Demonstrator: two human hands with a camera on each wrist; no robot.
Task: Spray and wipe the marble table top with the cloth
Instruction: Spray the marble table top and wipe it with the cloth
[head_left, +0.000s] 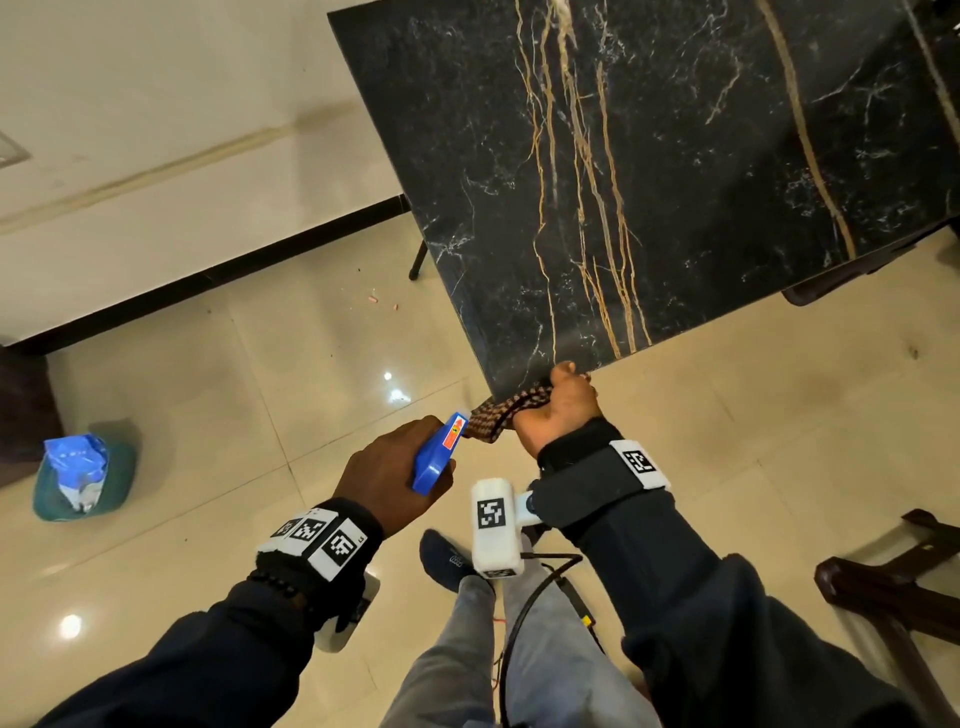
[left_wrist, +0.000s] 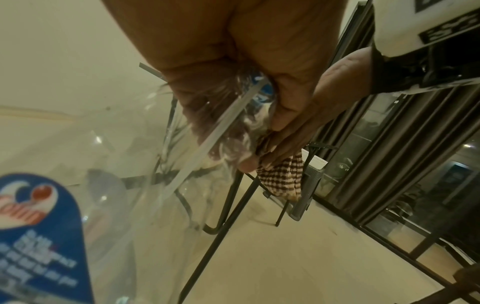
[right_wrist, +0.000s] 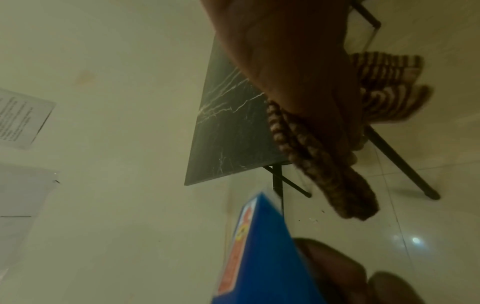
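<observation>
1. My left hand (head_left: 387, 475) is curled round the neck of the spray bottle (head_left: 439, 452), its blue trigger head pointing up toward the desk (head_left: 675, 156); the clear body shows in the left wrist view, below my fingers (left_wrist: 207, 115).
2. My right hand (head_left: 558, 410) grips the checked brown cloth (head_left: 496, 418) in a bunch at the near corner of the desk, the loose end hanging off toward the spray bottle.
3. The black marble desk top, veined gold and white, lies ahead of both hands, with nothing standing on it.
4. A green bin (head_left: 83, 480) with a blue bag in it sits on the tiled floor (head_left: 291, 353), well to my left.
</observation>
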